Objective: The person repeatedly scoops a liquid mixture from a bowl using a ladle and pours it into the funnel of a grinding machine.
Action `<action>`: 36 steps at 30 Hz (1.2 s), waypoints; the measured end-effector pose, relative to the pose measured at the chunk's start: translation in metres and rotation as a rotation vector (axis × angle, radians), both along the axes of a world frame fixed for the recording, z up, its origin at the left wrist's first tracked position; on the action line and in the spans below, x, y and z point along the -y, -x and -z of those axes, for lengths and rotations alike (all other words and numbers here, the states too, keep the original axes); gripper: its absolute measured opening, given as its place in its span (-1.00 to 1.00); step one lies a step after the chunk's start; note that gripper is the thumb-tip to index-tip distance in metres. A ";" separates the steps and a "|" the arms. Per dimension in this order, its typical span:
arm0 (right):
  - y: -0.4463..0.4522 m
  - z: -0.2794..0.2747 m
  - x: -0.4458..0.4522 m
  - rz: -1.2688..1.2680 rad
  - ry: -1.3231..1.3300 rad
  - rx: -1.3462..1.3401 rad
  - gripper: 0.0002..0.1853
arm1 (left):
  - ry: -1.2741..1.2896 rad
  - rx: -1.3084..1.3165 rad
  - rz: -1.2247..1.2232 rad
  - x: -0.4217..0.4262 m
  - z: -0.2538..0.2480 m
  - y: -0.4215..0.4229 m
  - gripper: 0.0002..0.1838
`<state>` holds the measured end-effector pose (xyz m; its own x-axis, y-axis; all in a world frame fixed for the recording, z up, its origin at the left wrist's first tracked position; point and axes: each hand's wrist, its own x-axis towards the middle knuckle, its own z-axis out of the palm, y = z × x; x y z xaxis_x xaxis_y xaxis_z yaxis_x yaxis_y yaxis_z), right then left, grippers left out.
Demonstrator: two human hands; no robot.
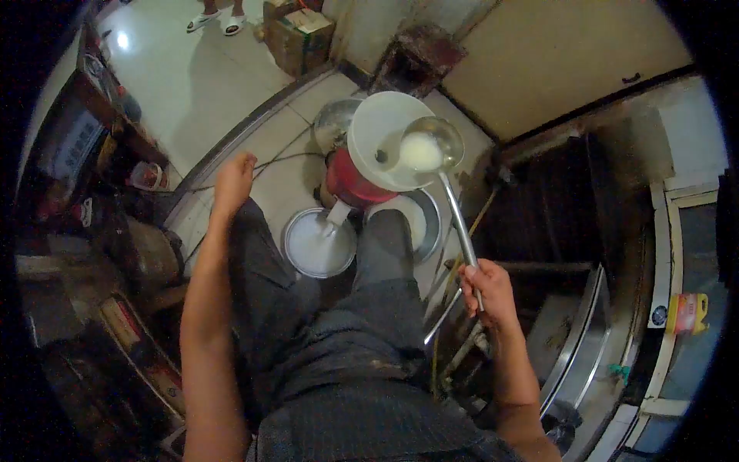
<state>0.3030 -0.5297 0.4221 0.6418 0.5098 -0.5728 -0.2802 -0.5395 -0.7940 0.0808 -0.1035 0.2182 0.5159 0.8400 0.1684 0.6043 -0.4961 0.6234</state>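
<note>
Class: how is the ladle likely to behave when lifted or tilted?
The ladle is probably stiff: its long handle looks metallic. It likely feels front-heavy, since the bowl holding white liquid sits far from the right hand. Being open-topped, it may spill easily.

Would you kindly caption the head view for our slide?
Right hand holds a ladle of whitish liquid over the edge of a pale bowl.

One ladle (456, 208), one hopper (376, 127), two sandals (198, 23) (233, 29) (a pair).

1 long-handled metal ladle (459, 219) | white liquid (421, 152) inside | over edge of white bowl (373, 127)
</note>
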 end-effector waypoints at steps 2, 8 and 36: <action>0.002 0.001 0.002 -0.008 0.005 0.006 -0.78 | 0.031 -0.018 0.000 0.003 -0.003 0.000 -0.73; 0.001 0.007 0.002 0.012 -0.009 0.015 -0.77 | 0.097 0.033 -0.027 0.001 0.004 -0.001 -0.72; -0.001 0.026 0.008 -0.043 0.073 0.118 -0.83 | 0.088 0.005 0.001 -0.005 0.024 -0.005 -0.71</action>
